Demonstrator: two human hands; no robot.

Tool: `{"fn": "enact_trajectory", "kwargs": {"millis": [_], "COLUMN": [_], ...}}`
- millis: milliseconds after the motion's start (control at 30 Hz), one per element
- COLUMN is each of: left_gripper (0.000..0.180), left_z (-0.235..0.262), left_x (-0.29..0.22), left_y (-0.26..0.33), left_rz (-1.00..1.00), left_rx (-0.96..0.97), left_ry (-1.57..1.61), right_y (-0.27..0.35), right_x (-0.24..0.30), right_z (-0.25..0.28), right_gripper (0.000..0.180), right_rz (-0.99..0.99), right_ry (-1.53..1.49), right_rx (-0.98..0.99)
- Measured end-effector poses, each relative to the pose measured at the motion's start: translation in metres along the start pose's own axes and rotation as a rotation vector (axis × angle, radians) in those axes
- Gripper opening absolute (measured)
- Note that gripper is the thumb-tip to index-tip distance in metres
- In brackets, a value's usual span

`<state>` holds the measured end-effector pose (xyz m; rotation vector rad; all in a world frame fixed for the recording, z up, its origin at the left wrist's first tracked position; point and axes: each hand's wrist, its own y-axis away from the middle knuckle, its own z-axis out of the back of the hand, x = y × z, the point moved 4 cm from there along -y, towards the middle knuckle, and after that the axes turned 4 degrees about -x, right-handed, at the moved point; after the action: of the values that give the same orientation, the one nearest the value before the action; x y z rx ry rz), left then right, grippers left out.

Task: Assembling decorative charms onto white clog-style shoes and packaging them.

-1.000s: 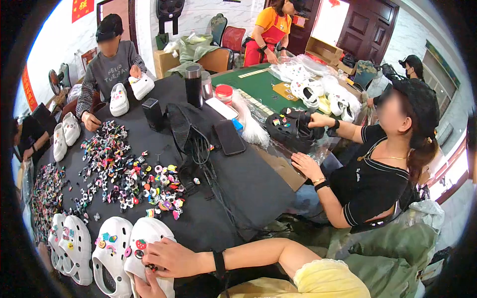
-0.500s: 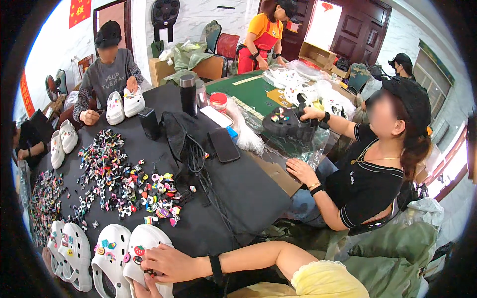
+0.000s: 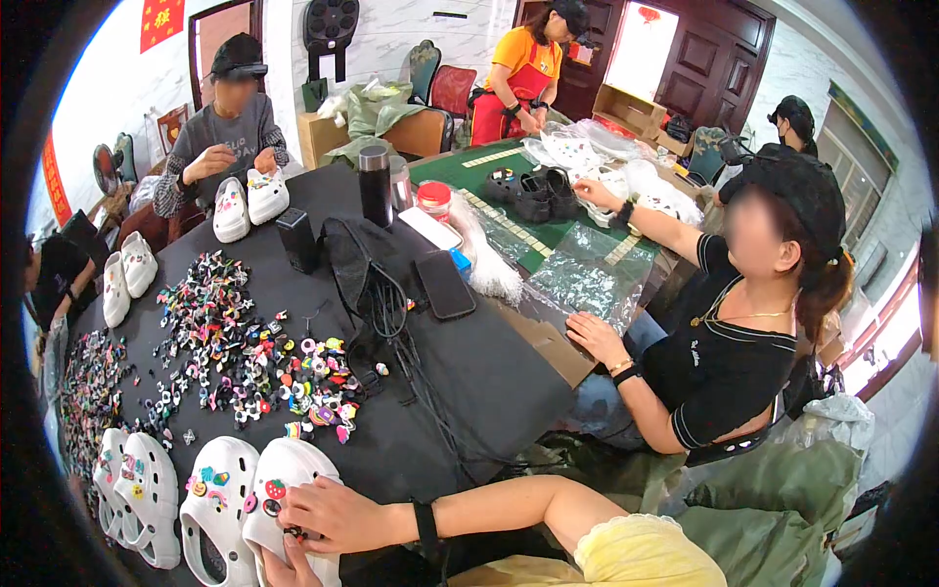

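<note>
Low in the picture, a white clog (image 3: 295,461) with a strawberry charm and other colourful charms on its upper is between my hands. My right hand (image 3: 337,516) bends over the upper, its fingertips closed at a small dark charm (image 3: 296,533). Below it, my left hand (image 3: 290,567) grips the clog's side; most of this hand is hidden or cut off by the lower edge. Touching on the left is a second white clog (image 3: 217,465), decorated with several charms. Another pair of white clogs (image 3: 147,489) with charms lies farther left.
Loose charms (image 3: 230,342) spread over the black table (image 3: 489,391), beside a black bag with cables (image 3: 367,274) and a phone (image 3: 443,285). A co-worker (image 3: 729,362) sits at right by black clogs (image 3: 543,194); another (image 3: 223,137) sits across with white clogs (image 3: 248,203).
The co-worker on the right has set the black clogs down on the green table and drawn that hand back. The co-worker across has raised a hand. My hands have barely moved.
</note>
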<state>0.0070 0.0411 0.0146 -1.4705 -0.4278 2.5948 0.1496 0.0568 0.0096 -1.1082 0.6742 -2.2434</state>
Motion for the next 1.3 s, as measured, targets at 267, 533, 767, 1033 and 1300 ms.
{"fn": "enact_trajectory", "kwargs": {"millis": [267,533,767,1033,1300], "left_gripper": [0.038,0.04,0.043,0.028,0.031], "left_z": [0.004,0.002,0.001,0.001,0.002], "left_x": [-0.009,-0.001,0.003,-0.004,-0.016], "left_y": [0.001,0.002,0.003,0.0,0.002], "left_rz": [0.058,-0.056,-0.083,0.07,0.059], "left_rx": [0.02,-0.058,-0.103,-0.018,-0.025], "left_ry": [-0.091,-0.06,-0.056,0.044,-0.03], "right_y": [0.0,0.001,-0.001,-0.006,-0.008], "right_x": [0.0,-0.001,0.0,-0.001,0.006], "right_z": [0.0,0.004,0.004,0.003,0.014], "right_gripper": [0.041,0.041,0.042,0.04,0.039], "right_rz": [-0.001,-0.034,0.009,-0.059,0.001], "right_ry": [-0.003,-0.042,-0.038,0.015,0.119], "right_rx": [0.016,0.078,0.029,0.098,0.103]}}
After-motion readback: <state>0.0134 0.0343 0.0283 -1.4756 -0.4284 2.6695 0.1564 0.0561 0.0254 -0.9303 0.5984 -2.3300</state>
